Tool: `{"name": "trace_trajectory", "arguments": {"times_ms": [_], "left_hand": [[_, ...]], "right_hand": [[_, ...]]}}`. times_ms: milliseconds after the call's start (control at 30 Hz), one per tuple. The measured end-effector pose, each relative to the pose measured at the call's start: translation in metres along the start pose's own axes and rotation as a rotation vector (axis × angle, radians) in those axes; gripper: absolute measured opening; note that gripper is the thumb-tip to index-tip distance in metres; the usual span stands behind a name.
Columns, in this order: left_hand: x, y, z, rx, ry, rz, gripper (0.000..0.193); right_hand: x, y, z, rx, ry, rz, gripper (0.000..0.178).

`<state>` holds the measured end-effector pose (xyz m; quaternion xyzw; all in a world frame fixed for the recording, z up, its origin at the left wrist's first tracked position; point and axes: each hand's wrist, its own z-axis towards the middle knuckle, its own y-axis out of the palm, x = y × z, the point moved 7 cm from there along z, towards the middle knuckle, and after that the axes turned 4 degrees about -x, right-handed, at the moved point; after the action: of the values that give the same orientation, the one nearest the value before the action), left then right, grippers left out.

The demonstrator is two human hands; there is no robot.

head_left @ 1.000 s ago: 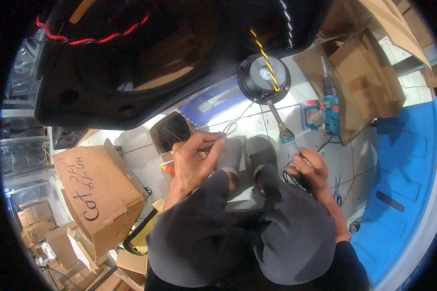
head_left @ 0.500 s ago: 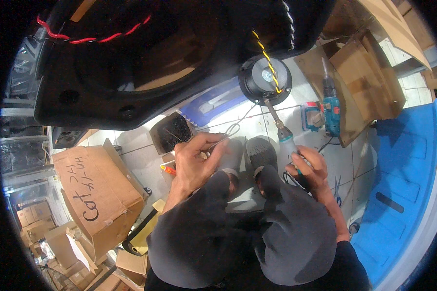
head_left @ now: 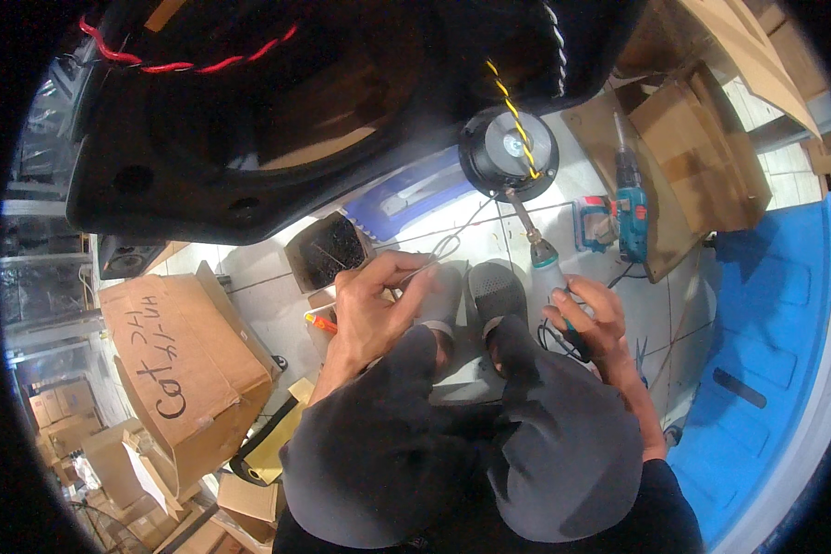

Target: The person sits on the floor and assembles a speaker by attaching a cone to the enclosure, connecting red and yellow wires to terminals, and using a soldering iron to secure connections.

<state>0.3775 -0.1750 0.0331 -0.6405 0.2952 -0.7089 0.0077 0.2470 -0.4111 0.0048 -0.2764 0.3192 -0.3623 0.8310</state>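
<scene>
My right hand [head_left: 593, 323] is closed around the handle of a soldering iron [head_left: 547, 268], its metal shaft angled up and away. Its tip meets the near edge of a round black-and-silver speaker driver [head_left: 499, 157], by the end of a twisted yellow-and-black wire [head_left: 503, 88]. Pinched between thumb and fingers of my left hand [head_left: 369, 309] is a thin, looped solder wire [head_left: 447, 246]. The wire's far end runs up to the same spot, where the iron tip partly hides the contact. Faint smoke hangs near the driver.
A large black speaker cabinet [head_left: 185, 198] with twisted red-and-black wire [head_left: 171, 66] fills the far side. A cordless drill [head_left: 632, 212] lies right of the driver. Cardboard box [head_left: 175, 360] is on the left, a blue plastic panel [head_left: 766, 323] on the right, an open small box [head_left: 328, 254] ahead.
The whole view has shifted slightly. Both hands keep their holds on the solder wire and soldering iron, and the iron tip stays at the driver's edge.
</scene>
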Motion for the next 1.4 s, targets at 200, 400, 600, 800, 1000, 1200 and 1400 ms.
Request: {"name": "trace_trajectory", "arguments": {"times_ms": [200,400,600,800,1000,1200,1400], "left_hand": [[0.000,0.000,0.000,-0.009,0.004,0.002,0.011],[0.000,0.000,0.000,-0.002,0.017,-0.003,0.013],[-0.001,0.000,0.000,-0.001,0.014,-0.004,0.012],[0.000,0.000,-0.001,-0.008,0.020,0.007,0.013],[-0.002,0.000,-0.001,0.000,0.027,0.005,0.012],[-0.004,0.000,-0.001,-0.003,0.013,-0.018,0.012],[-0.004,-0.001,-0.002,0.003,0.012,0.015,0.012]], "right_hand": [[0.005,0.000,-0.003,0.023,-0.014,-0.010,0.057],[0.009,-0.002,-0.003,0.004,-0.049,-0.066,0.061],[0.013,-0.005,0.002,-0.005,-0.078,-0.049,0.060],[0.013,-0.007,0.005,-0.016,-0.076,-0.053,0.058],[0.013,-0.008,0.008,-0.039,-0.080,-0.085,0.051],[0.012,-0.010,0.011,-0.070,-0.070,-0.078,0.056],[0.010,-0.014,0.009,-0.043,-0.113,-0.084,0.048]]}}
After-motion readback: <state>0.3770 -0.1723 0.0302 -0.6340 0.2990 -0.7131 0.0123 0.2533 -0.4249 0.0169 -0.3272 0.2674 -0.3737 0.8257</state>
